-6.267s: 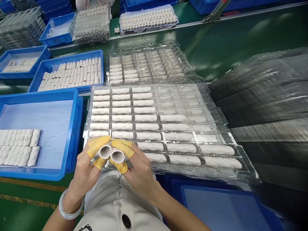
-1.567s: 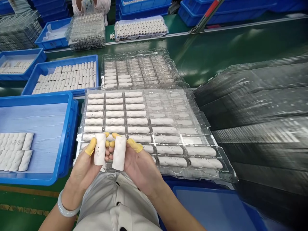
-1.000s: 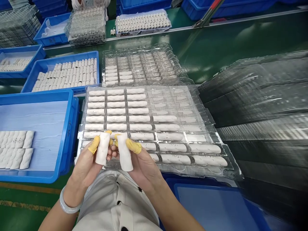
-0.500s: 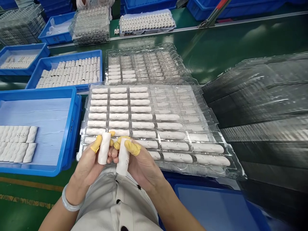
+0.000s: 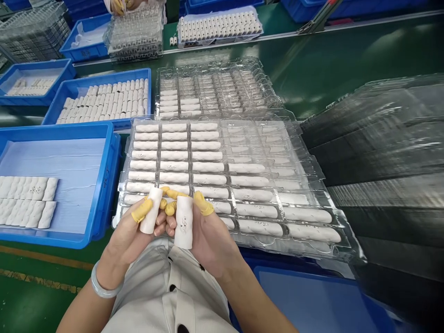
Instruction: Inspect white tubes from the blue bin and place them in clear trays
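left hand: closed around a white ribbed tube, which is held between the yellow-capped thumb and fingers, tilted a little to the right.
right hand: closed around a second white tube, held nearly upright, with a small printed mark turned toward the camera.
change: half a second ago the right tube was leaned and its mark was seen from the side; now it is rolled so the mark is faced up. an inspection by turning is judged to be in progress.
place: both tubes are kept over the near edge of the clear blister tray, not in any pocket.
nearby: blue bin on the left, with rows of similar tubes.
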A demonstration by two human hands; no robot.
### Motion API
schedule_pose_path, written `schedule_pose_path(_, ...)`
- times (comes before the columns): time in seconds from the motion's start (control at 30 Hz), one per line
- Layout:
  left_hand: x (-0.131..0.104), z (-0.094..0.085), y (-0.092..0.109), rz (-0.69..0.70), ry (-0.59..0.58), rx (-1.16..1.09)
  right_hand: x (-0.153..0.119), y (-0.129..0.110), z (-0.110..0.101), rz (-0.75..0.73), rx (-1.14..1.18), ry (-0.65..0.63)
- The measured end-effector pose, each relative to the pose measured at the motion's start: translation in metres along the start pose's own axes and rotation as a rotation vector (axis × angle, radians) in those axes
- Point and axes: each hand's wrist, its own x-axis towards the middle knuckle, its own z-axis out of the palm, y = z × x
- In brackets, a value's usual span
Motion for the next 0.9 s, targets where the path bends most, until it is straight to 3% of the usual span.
schedule_pose_path(0.13, 0.000, 0.002, -0.002, 0.004, 0.014, 0.006, 0.000, 0.001, 0.004, -0.014, -0.101, -0.041)
schedule_pose_path(0.23, -0.001, 0.005, -0.008, 0.092, 0.069, 0.072, 0.003, 0.009, 0.008, -0.132, -0.269, 0.070)
schedule_pose_path(0.37, -0.001, 0.009, -0.014, 0.183, 0.243, 0.058, 0.006, 0.023, 0.013, -0.246, -0.578, 0.270)
schedule_pose_path(0.47, 0.002, 0.009, -0.013, 0.161, 0.323, 0.030, 0.004, 0.028, 0.012, -0.308, -0.719, 0.246)
schedule_pose_path(0.53, 0.004, 0.007, -0.010, 0.136, 0.301, -0.003, 0.002, 0.025, 0.010, -0.294, -0.685, 0.185)
schedule_pose_path(0.67, 0.007, 0.007, -0.007, 0.124, 0.148, -0.102, -0.004, 0.011, 0.002, -0.258, -0.552, 0.112)
schedule_pose_path(0.8, 0.004, 0.013, -0.009, 0.110, 0.087, -0.113, -0.008, 0.006, -0.003, -0.352, -0.546, 0.110)
schedule_pose_path(0.9, 0.001, 0.018, -0.011, 0.082, 0.023, -0.119, -0.010, 0.006, -0.001, -0.278, -0.336, 0.123)
